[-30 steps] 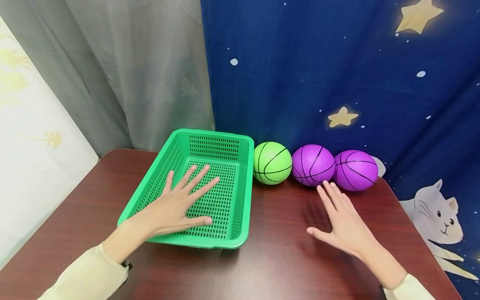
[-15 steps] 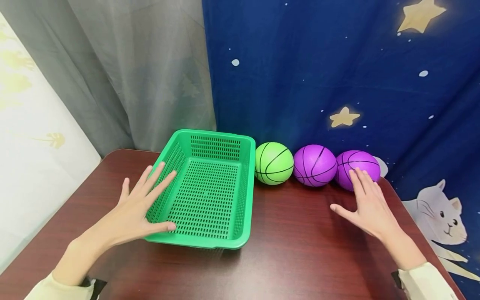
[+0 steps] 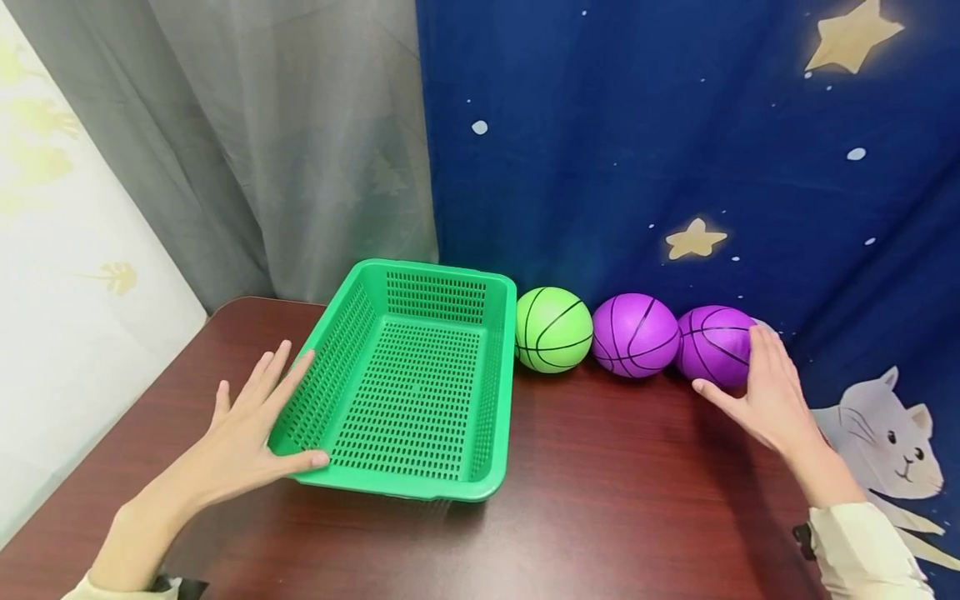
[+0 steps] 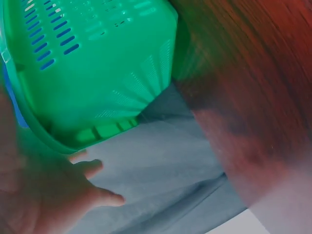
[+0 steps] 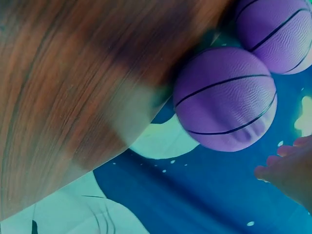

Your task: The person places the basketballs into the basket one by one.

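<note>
My left hand is spread over the left rim of a green perforated plastic basket, thumb reaching across its near corner. The left wrist view shows the same fingers beside the basket's wall. At the right, my right hand overlaps the outer side of the rightmost purple ball, which has black basketball lines. Its fingers are straight and the thumb stands apart. In the right wrist view, the fingertips appear short of that ball. A second purple ball sits to its left.
A light green ball stands between the basket and the purple balls, in one row along the back of the dark red-brown table. Behind hang a grey curtain and a blue curtain with stars.
My left hand has moved left, from above the basket's inside to its left rim. My right hand has moved right and forward to the rightmost purple ball. The balls keep their places.
</note>
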